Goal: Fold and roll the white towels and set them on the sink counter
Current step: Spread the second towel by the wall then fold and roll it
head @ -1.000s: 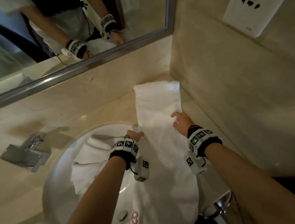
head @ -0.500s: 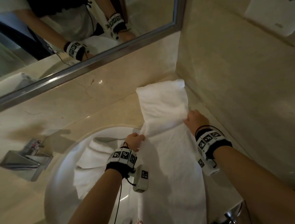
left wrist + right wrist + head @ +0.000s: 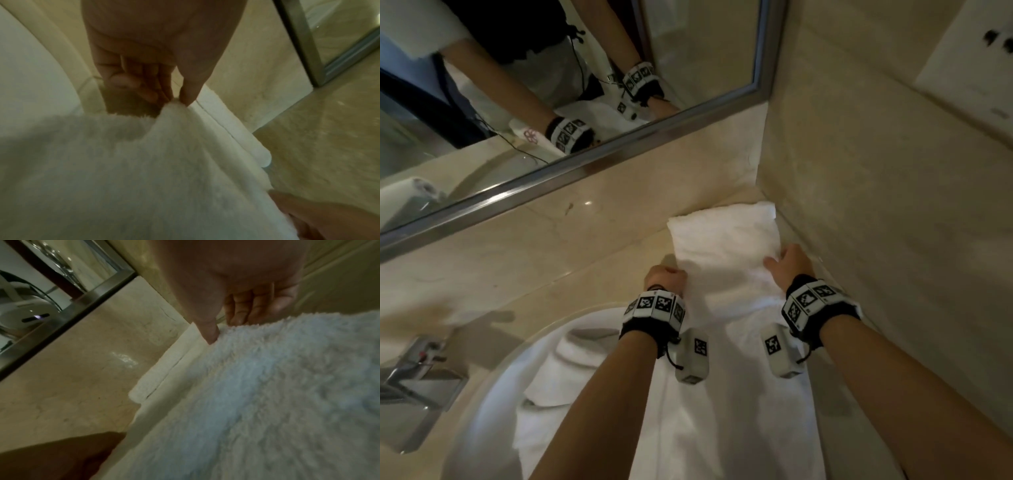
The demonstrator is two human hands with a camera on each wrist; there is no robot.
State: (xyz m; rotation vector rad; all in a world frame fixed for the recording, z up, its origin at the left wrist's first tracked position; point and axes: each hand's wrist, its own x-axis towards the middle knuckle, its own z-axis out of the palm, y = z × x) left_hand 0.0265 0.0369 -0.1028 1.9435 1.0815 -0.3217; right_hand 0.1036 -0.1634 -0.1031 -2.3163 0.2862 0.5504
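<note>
A long white towel (image 3: 726, 246) lies along the beige counter (image 3: 571, 274) into the corner, its near end draped over the sink's right side. My left hand (image 3: 666, 279) pinches the towel's left edge (image 3: 174, 113) between thumb and fingers. On the right edge (image 3: 246, 337), my right hand (image 3: 789, 263) grips the cloth with the thumb on top and fingers curled under. Both hands hold the lifted part above the towel's far end, which lies flat by the back wall. A second white towel (image 3: 558, 380) lies crumpled in the basin.
A round white sink (image 3: 493, 394) fills the lower left, with a chrome tap (image 3: 417, 373) at its left. A framed mirror (image 3: 585, 168) runs along the back wall. The tiled side wall (image 3: 876, 222) stands close on the right of the towel.
Both hands have taken hold of the towel's side edges, lifted a fold and carried it forward toward the far end by the wall. The view has shifted closer.
</note>
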